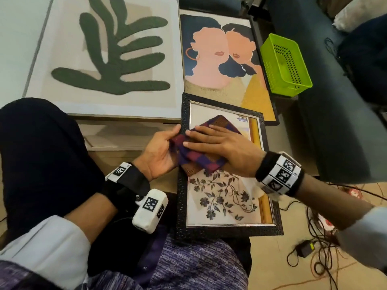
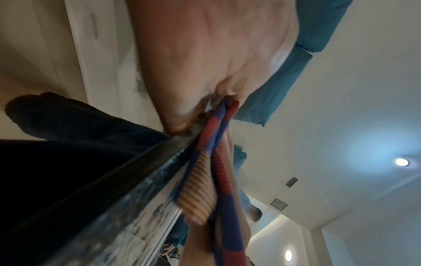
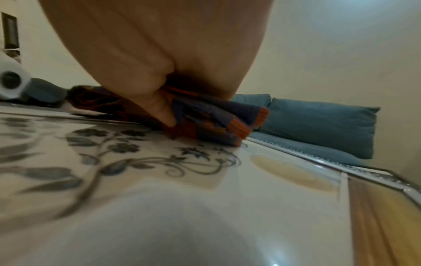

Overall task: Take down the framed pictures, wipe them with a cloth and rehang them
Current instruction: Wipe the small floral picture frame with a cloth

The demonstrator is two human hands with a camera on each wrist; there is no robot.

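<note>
A black-framed picture [image 1: 222, 229] with a dark floral print lies flat on my lap. A folded red-and-purple checked cloth [image 1: 196, 162] rests on the upper half of its glass. My right hand [image 1: 215, 141] lies flat on the cloth with straight fingers and presses it to the glass [image 3: 159, 180]; in the right wrist view the cloth [image 3: 216, 117] bunches under the palm [image 3: 159, 54]. My left hand [image 1: 161, 149] grips the frame's left edge, thumb on top, with a corner of the cloth [image 2: 218, 171] caught in the grip beside the frame's edge [image 2: 114, 189].
Two other pictures lie on the floor ahead: a large one with a green leaf shape [image 1: 109, 55] and one with two faces [image 1: 219, 59]. A green plastic basket [image 1: 284, 63] stands by a blue sofa [image 1: 335, 101]. Cables and a black adapter [image 1: 304, 250] lie at right.
</note>
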